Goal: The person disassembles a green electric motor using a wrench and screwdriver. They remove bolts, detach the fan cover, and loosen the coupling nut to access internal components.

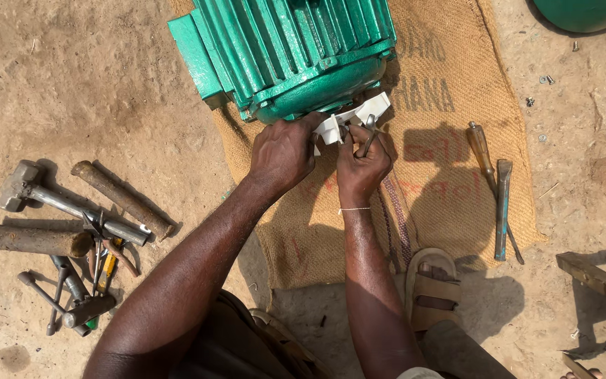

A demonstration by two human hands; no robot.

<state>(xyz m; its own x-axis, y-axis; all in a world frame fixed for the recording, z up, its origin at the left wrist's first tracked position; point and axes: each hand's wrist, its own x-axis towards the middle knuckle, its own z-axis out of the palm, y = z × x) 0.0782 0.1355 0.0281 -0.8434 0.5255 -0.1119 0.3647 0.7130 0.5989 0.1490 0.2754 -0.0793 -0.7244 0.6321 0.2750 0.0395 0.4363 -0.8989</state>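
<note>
A: Your white plastic fan [351, 119] sits at the end face of the green ribbed motor [285, 49], which lies across the top edge of the burlap sack [450, 203]. Both hands are on it.

B: What could slip?

A: I'd judge the thin blades are the weak point: lean too hard with the metal tool [369, 135] and one may crack, or the tool may skid off toward your left knuckles.

B: How are the hands set?

A: Your left hand [283, 153] is curled around the fan's left side, fingers bent and pressed to it. Your right hand [363, 167] is closed tight on the tool, its tip up against the fan's hub; whether it has caught on anything, I cannot tell.

B: And round about?

A: A chisel [503, 207] and a wooden-handled screwdriver [482, 151] lie near the sack's right edge. Off the sack, on the dirt to your left, lie a hammer [29, 186], pipes [124, 200] and pliers [103, 260]. Your sandalled foot [431, 288] rests at the sack's bottom edge.
</note>
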